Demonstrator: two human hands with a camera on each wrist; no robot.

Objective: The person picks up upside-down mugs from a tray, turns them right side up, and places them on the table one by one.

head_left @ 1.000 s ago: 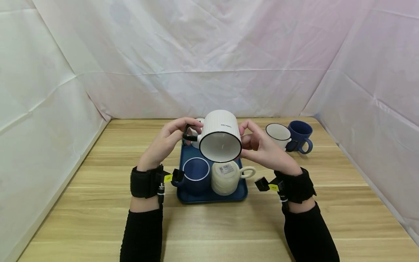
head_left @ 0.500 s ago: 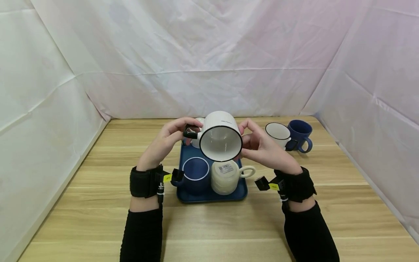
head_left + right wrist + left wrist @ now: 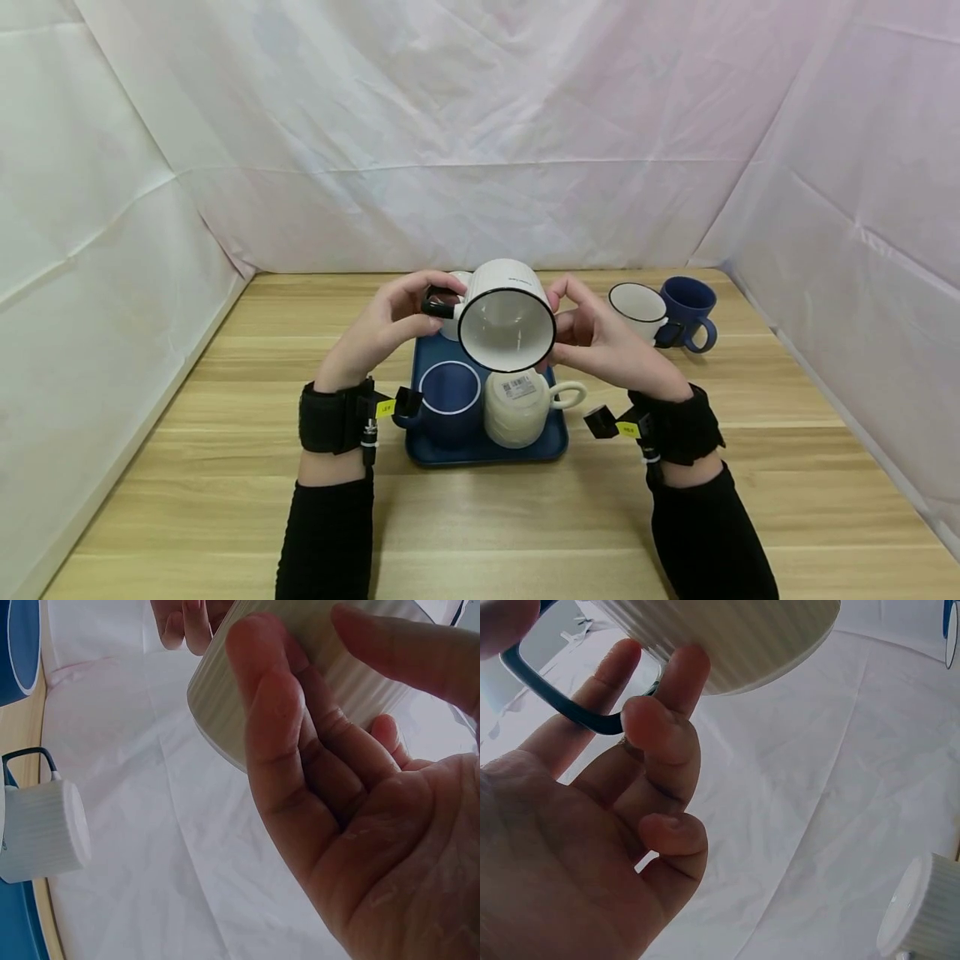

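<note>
Both hands hold a white ribbed mug [image 3: 507, 315] with a black rim on its side above the blue tray [image 3: 480, 450], its mouth facing me. My left hand [image 3: 382, 323] pinches its black handle [image 3: 435, 305]; the same handle [image 3: 562, 701] shows in the left wrist view under the mug [image 3: 727, 637]. My right hand [image 3: 592, 333] grips the ribbed side of the mug [image 3: 300, 682]. On the tray stand a dark blue mug [image 3: 448, 402], a cream mug [image 3: 517, 407] upside down with a barcode label, and another white mug [image 3: 450, 321] behind, mostly hidden.
A white black-rimmed mug [image 3: 637, 310] and a dark blue mug [image 3: 688, 312] stand on the wooden table [image 3: 225, 467] at the back right. White cloth walls close in the table on three sides.
The held mug has tipped further, its mouth turning more squarely toward me and its ribbed side showing less. Both hands kept their hold and barely shifted.
</note>
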